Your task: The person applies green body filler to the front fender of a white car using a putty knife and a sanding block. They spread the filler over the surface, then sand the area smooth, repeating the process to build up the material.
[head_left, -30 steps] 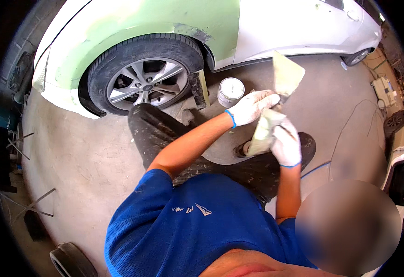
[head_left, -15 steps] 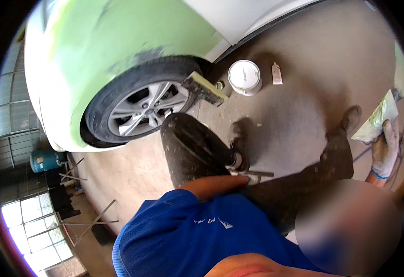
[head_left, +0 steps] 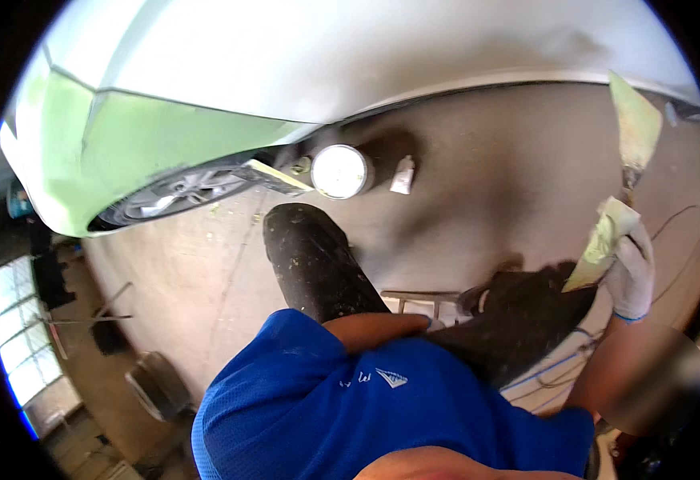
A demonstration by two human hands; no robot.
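Out to the right, my gloved right hand (head_left: 629, 270) is closed around something smeared with pale green putty (head_left: 606, 232). Beyond the fingers stretches a putty knife (head_left: 637, 124) with a broad putty-coated blade; its dark handle runs down to the hand, and the grip is partly hidden by the putty-smeared piece. My left forearm lies across my lap, and my left hand (head_left: 436, 324) rests by my thigh with its fingers mostly hidden. Ahead of my knee stand a round white tin (head_left: 340, 171) and a small pale tube (head_left: 403, 175).
A car with a green-filled panel (head_left: 166, 132) spans the far side, its wheel (head_left: 182, 194) at the left. A putty-streaked flat board (head_left: 278, 178) lies beside the tin. A low metal frame (head_left: 422, 297) is by my legs; hoses (head_left: 558, 370) trail on the right.
The view has swung right along the car, so the wheel, tin and tube sit further left. My right hand still holds the putty-smeared piece, and the whole putty knife blade now shows.
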